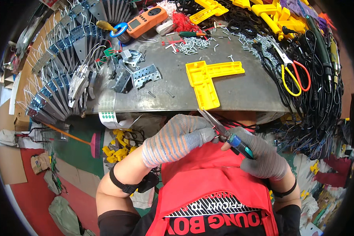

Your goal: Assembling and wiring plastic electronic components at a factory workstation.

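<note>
1. Nearest, at the bottom, is the person's red apron (208, 161) over a black shirt.
2. Just above it, two gloved hands are close together in front of the bench edge. The right hand (263, 155) is closed around the blue-and-teal handles of a plier-like tool (240, 145), its metal jaws pointing up and to the left.
3. The left hand (181, 137), in a grey glove with orange stripes, has its fingers curled beside the tool's pivot. I cannot tell what, if anything, they pinch.
4. Beyond the hands is a grey metal bench (169, 103). Near its front edge lies an L-shaped yellow plastic casing (202, 82).
5. To the left are perforated metal brackets (146, 76) and curved rows of grey metal parts (55, 98) with white wires. To the right, scissors (286, 59) with red and yellow handles lie against black cables (320, 59).
6. Farthest back are loose screws (192, 46), an orange meter (147, 21) and piled yellow casings (281, 17).
</note>
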### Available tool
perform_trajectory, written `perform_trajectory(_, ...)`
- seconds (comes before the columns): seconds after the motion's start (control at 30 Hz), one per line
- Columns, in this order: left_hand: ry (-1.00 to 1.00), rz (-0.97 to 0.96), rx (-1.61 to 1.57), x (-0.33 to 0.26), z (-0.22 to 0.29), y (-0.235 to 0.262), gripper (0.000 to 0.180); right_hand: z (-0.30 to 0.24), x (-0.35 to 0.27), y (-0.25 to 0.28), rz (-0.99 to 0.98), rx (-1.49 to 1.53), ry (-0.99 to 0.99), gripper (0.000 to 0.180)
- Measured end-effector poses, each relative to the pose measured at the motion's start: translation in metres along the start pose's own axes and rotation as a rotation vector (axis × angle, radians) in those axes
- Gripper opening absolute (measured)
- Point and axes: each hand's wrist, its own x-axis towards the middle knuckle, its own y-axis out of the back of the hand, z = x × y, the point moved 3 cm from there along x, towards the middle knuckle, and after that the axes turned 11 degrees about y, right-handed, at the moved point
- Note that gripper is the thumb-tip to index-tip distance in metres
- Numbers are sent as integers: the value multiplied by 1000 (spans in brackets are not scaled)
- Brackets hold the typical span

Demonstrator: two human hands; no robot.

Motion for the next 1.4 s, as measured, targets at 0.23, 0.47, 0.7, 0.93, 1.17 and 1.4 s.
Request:
perform_trajectory(0.23,-116,109,192,-4,8,-5,23,-1,0,-5,58,-207,-57,39)
perform_trajectory(0.47,-455,354,783,-23,17,-18,14,-8,-7,11,-42,42,-104,38)
perform_trajectory(0.7,-282,-90,570,-19,11,-8,14,-23,-17,57,36,-250,-255,32)
perform_trajectory(0.93,-135,-41,348,-8,5,-5,24,-1,-20,92,444,-902,-218,23)
perform_trajectory(1.17,26,-25,-11,-6,7,5,35,13,12,81,548,-1197,4,40)
perform_trajectory(1.4,-178,-59,303,8,18,1,21,-36,54,8,-83,-998,297,36)
